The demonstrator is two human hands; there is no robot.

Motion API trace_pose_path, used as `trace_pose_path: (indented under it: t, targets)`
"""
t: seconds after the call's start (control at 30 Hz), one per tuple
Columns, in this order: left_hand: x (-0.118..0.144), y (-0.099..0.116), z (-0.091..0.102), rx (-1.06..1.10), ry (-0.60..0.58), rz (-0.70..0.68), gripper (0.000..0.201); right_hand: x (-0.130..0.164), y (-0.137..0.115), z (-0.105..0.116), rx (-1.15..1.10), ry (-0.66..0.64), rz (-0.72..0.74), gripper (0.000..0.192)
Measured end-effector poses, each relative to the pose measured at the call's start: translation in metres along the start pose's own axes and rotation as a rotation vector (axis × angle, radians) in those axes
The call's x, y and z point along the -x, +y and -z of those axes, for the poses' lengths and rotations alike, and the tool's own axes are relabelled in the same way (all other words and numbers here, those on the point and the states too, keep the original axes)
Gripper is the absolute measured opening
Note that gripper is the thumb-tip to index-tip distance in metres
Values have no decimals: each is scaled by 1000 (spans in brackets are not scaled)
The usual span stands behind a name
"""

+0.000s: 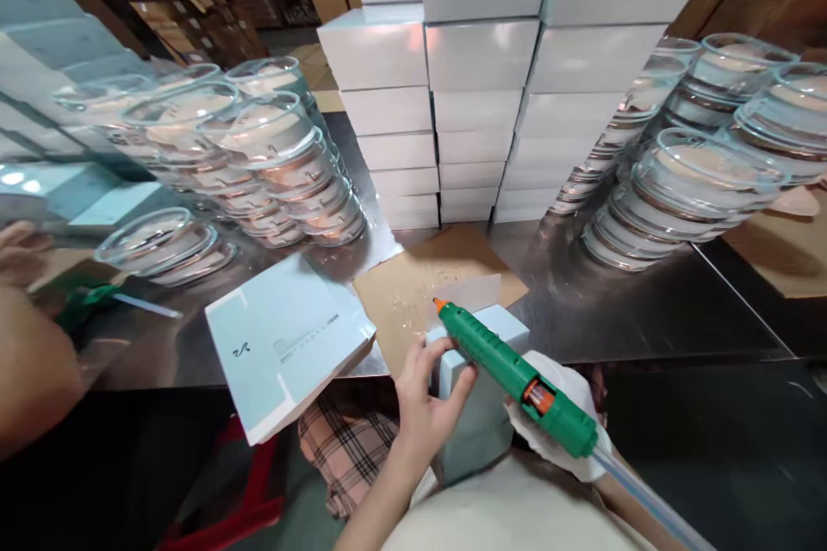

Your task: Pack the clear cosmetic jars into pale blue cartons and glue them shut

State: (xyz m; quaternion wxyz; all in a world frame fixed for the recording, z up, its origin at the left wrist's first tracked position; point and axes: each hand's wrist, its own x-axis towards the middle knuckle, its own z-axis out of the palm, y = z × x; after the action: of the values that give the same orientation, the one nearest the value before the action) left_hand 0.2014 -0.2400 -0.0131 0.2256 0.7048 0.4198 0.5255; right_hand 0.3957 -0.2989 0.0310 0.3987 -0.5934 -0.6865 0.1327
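Hands (pixel 426 400) on box (pixel 481 413), glue gun (pixel 517 374)

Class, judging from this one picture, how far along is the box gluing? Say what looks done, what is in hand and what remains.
Done: white boxes stand stacked behind. In hand: the left hand steadies a pale blue box with its flap up, while the gloved right hand aims the green glue gun at it. Left: flat box blanks lie beside it.

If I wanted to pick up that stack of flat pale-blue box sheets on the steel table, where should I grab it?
Probably the near corner of the stack of flat pale-blue box sheets, from your side: it overhangs the steel table edge, so fingers can slip under and pinch top and bottom.
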Motion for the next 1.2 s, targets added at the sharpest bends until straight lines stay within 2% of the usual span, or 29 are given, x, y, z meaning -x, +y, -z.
trace_pose_path:
  t: [0.13,0.2,0.27,0.37,0.43,0.47,0.57,0.63,0.77,0.83,0.87,1.0,1.1,1.2]
  targets:
    - [4,-2,2,-19,12,12,23,-8,7,-4,81,82,166,11]
    - [7,-5,5,-23,30,24,24,-3,19,-1,111,111,135,11]
    - [11,-9,9,-13,49,35,24,6,35,4,51,124,-23,15]
    - [16,-15,15,30,81,77,24,11,58,6,-236,143,-466,23]
    - [17,-18,17,70,105,114,25,2,70,-2,-398,150,-684,27]
    - [17,-19,17,94,116,132,25,-7,74,-9,-444,137,-741,29]
    - [15,-19,16,160,144,188,28,-40,87,-30,-509,62,-791,41]
    - [13,-18,15,183,148,230,32,-60,95,-32,-522,18,-810,44]
    - [13,-18,17,203,142,267,37,-75,95,-2,-420,34,-804,34]
    - [15,-20,16,218,130,262,38,-75,82,12,-388,79,-741,29]
    - [16,-20,15,231,113,256,38,-75,73,15,-420,51,-689,32]
    - [19,-22,7,268,62,247,45,-81,39,2,-760,-313,-536,58]
    - [20,-24,-1,349,111,294,46,-83,36,-4,-835,-346,-463,59]
    - [19,-29,-4,552,183,282,52,-77,44,6,-763,-473,-134,75]
